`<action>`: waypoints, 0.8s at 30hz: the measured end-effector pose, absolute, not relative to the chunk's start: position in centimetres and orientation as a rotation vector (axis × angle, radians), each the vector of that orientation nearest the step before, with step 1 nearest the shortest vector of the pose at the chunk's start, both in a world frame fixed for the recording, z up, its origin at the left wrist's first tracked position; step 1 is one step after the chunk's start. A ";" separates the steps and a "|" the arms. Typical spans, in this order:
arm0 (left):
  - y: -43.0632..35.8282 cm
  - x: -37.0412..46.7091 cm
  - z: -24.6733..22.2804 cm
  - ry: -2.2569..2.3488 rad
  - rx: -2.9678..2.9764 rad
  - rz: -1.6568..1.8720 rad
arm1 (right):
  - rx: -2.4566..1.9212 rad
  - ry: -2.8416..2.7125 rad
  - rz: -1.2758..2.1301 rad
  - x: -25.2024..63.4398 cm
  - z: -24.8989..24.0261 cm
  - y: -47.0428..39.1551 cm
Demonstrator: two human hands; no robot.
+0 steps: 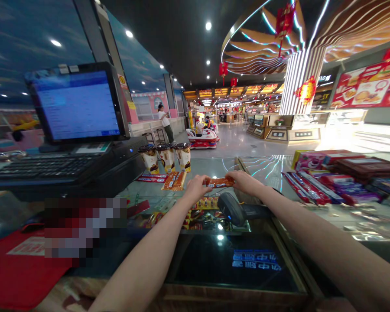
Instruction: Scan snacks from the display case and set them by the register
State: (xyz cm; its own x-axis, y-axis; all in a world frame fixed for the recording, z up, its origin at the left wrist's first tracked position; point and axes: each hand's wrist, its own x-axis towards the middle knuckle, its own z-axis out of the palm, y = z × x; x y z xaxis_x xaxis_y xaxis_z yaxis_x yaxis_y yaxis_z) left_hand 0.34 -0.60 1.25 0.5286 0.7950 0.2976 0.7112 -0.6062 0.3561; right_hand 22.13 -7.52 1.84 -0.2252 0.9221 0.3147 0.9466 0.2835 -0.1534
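Black scanner (231, 209) nearest, just on the near side of the orange packet (220, 182). Packet over glass counter (208, 165), long axis left-right, directly between left hand (197, 187) and right hand (245, 181), whose nearly closed fingers pinch its ends. Beyond the left hand: flat orange wrappers (174, 181); farther, three upright cups (166, 158).

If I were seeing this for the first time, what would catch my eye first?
Probably the glowing striped column at the upper right, with its curved, light-edged canopy spreading overhead. Next, the lit blue-and-white monitor on the left. Then, near the middle, the orange packet held at its two ends by the left hand and right hand, just beyond a black handheld scanner.
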 end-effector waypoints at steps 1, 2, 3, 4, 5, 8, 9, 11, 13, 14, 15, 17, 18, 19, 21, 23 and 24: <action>-0.6 0.2 1.2 1.269 2.577 0.660 | -1.701 -2.218 -0.098 22.2 1.8 -7.4; -0.5 0.1 1.2 1.244 2.577 0.670 | -1.710 -2.218 -0.095 22.2 1.7 -7.4; -0.4 -0.1 1.1 1.211 2.579 0.680 | -1.722 -2.218 -0.091 22.1 1.7 -7.3; -0.3 -0.2 1.0 1.173 2.586 0.682 | -1.734 -2.217 -0.087 22.1 1.7 -7.4; -0.3 -0.3 0.9 1.141 2.595 0.680 | -1.742 -2.215 -0.084 22.0 1.8 -7.5; 0.0 -0.4 0.6 1.095 2.618 0.653 | -1.744 -2.191 -0.091 22.0 2.1 -8.2; 0.1 -0.4 0.6 1.096 2.624 0.657 | -1.730 -2.176 -0.091 22.0 2.2 -8.6; 0.2 -0.4 0.5 1.104 2.633 0.692 | -1.680 -2.149 -0.065 22.2 2.6 -9.6; 0.3 -0.5 0.4 1.115 2.625 0.736 | -1.608 -2.132 0.013 22.4 3.2 -10.9; 0.4 -0.5 0.5 1.124 2.612 0.752 | -1.565 -2.142 0.089 22.6 3.5 -11.6; 0.4 -0.5 0.5 1.135 2.597 0.763 | -1.537 -2.141 0.177 22.8 3.8 -12.5; 0.4 -0.6 0.6 1.162 2.570 0.780 | -1.475 -2.161 0.408 23.2 4.3 -14.2; 0.5 -0.6 0.7 1.179 2.561 0.789 | -1.443 -2.172 0.545 23.4 4.5 -15.0; 0.5 -0.6 0.7 1.195 2.556 0.798 | -1.433 -2.170 0.645 23.6 4.6 -15.7; 0.5 -0.5 0.6 1.227 2.544 0.828 | -1.424 -2.186 0.748 24.0 4.6 -16.8; 0.7 -0.5 0.4 1.252 2.530 0.871 | -1.428 -2.218 0.805 24.2 4.4 -17.4; 0.8 -0.4 0.2 1.260 2.523 0.896 | -1.436 -2.236 0.823 24.3 4.3 -17.6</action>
